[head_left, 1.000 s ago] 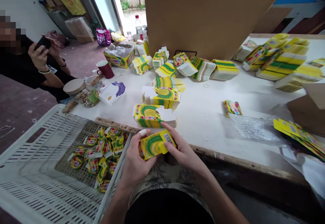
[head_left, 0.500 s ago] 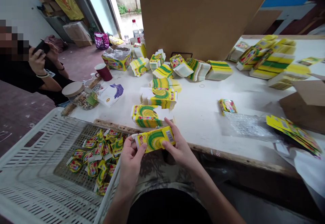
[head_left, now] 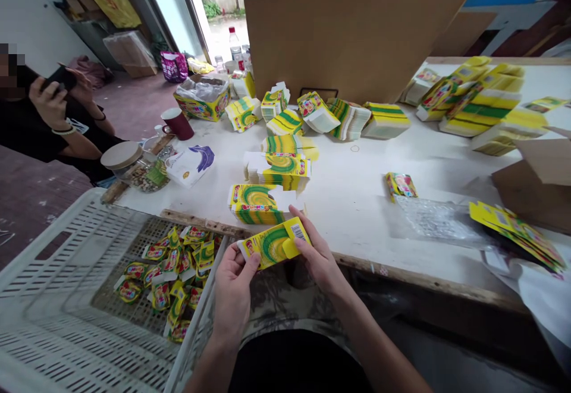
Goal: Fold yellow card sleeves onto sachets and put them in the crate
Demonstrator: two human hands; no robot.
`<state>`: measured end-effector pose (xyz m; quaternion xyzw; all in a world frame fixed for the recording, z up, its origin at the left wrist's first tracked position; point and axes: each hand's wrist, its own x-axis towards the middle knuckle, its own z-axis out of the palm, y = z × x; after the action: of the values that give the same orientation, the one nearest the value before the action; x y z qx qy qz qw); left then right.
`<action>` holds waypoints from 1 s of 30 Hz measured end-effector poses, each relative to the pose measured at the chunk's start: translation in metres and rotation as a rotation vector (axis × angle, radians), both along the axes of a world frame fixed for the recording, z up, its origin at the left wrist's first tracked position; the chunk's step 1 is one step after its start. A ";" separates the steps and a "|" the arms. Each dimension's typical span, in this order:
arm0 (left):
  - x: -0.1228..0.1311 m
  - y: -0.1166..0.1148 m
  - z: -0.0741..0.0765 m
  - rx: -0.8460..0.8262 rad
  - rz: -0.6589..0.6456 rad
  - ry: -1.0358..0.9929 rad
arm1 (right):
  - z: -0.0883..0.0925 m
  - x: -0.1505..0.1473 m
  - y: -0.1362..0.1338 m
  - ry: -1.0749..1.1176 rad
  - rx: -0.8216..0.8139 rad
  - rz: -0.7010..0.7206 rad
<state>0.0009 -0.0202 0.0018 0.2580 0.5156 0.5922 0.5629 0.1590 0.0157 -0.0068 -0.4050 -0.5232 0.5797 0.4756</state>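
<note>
A yellow and green crayon carton (head_left: 271,247) is held up slightly tilted above the table's front edge. My left hand (head_left: 234,280) pinches its left end, thumb on the printed face and fingers behind. At the other end my right hand (head_left: 316,257) grips the carton near the barcode, its thumb by a yellow flap that sticks out from the face. Just beyond lies a stack of flattened cartons (head_left: 256,206), with another stack (head_left: 285,170) behind it. Below left, the white plastic crate (head_left: 53,250) holds several small crayon packs (head_left: 172,283).
More carton stacks (head_left: 387,120) line a big brown cardboard box (head_left: 357,30). A lidded jar (head_left: 134,167), maroon mug (head_left: 181,125) and tissue pack (head_left: 190,166) stand at left. A plastic bag (head_left: 439,217) lies at right. A person (head_left: 57,107) at left holds up a phone.
The carton's right end has tilted up a little, and a yellow flap now stands out near my right thumb. The view has shifted slightly.
</note>
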 end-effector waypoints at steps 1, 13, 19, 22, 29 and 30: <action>0.001 0.000 0.000 -0.003 0.001 -0.003 | 0.001 0.001 0.001 -0.024 0.002 -0.012; 0.007 -0.005 -0.006 -0.041 0.021 -0.025 | 0.006 -0.009 0.000 -0.143 0.041 -0.147; 0.013 -0.008 -0.009 -0.063 -0.006 -0.056 | 0.000 -0.005 0.000 -0.290 0.146 -0.274; 0.015 -0.010 -0.012 -0.074 -0.006 -0.040 | 0.000 -0.010 -0.001 -0.346 0.157 -0.299; -0.060 -0.002 0.013 -0.026 0.184 0.302 | 0.011 -0.017 0.006 -0.331 0.201 -0.082; -0.084 -0.002 0.020 -0.052 0.269 0.451 | 0.014 -0.017 0.010 -0.353 0.228 -0.094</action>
<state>-0.0827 -0.0226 0.0217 0.2981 0.6727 0.5758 0.3565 0.1420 0.0260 0.0069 -0.4678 -0.6409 0.4141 0.4459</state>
